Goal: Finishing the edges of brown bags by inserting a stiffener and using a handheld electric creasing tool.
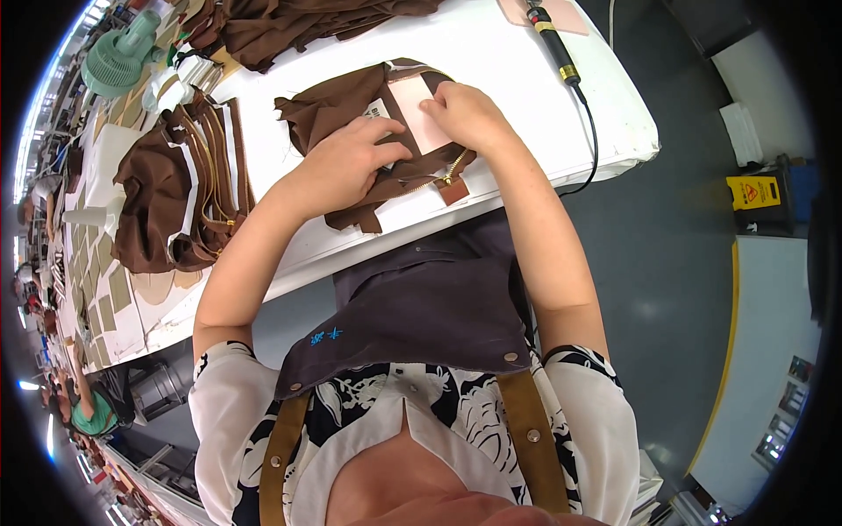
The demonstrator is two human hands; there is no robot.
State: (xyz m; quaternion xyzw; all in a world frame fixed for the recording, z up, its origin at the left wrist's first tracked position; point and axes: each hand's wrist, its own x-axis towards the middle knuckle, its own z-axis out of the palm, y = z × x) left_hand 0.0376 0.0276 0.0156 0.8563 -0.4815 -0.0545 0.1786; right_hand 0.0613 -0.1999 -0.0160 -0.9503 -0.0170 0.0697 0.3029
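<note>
Head-worn fisheye view; faces steeply downward; hands [346,167] fairly near

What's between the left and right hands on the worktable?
Head view: a pale pink panel, with brown fabric beside it, lies between the left hand and the right hand.

- We take this for a workshop floor where cloth goods, probably bags, are sewn or assembled.
- On the white counter [478,48] we see a brown cloth piece [329,110] with a metal-toothed zipper, partly made up.
- Beside it we find a stack of similar zippered pieces [153,188], and beyond, a heap of brown cloth [324,26].
- We note small flat olive pieces [107,311] laid out in rows.
- We spot a corded black hand tool [554,51], a work apron [412,307], a green fan [118,60] and another person [94,415] farther off.
</note>
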